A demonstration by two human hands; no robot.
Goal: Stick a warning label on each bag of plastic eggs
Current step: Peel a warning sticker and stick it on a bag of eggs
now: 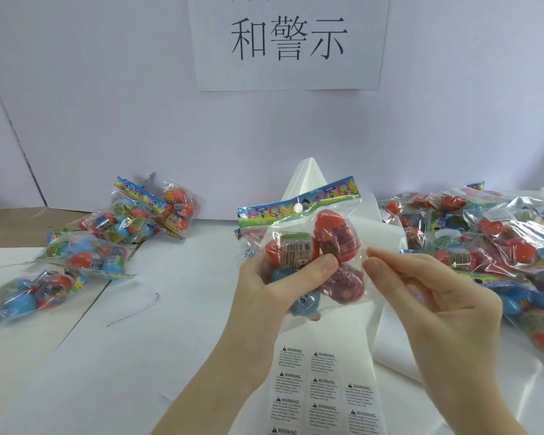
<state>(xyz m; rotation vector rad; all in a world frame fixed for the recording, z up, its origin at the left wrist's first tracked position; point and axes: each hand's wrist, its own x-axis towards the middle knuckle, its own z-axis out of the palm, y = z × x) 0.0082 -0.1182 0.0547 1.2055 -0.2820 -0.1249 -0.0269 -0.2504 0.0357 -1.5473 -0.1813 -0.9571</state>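
Observation:
A clear bag of plastic eggs with a colourful header card is held up above the table's middle. My left hand grips it from below, thumb across the front. My right hand pinches the bag's right edge between thumb and fingertip. Red, blue and purple eggs show inside. Under the hands lies a strip of warning labels on white backing paper, with several labels left on it.
Several egg bags lie in a loose group on the left of the white table. A large heap of bags fills the right side. A paper sign hangs on the back wall. Curled backing paper lies behind the held bag.

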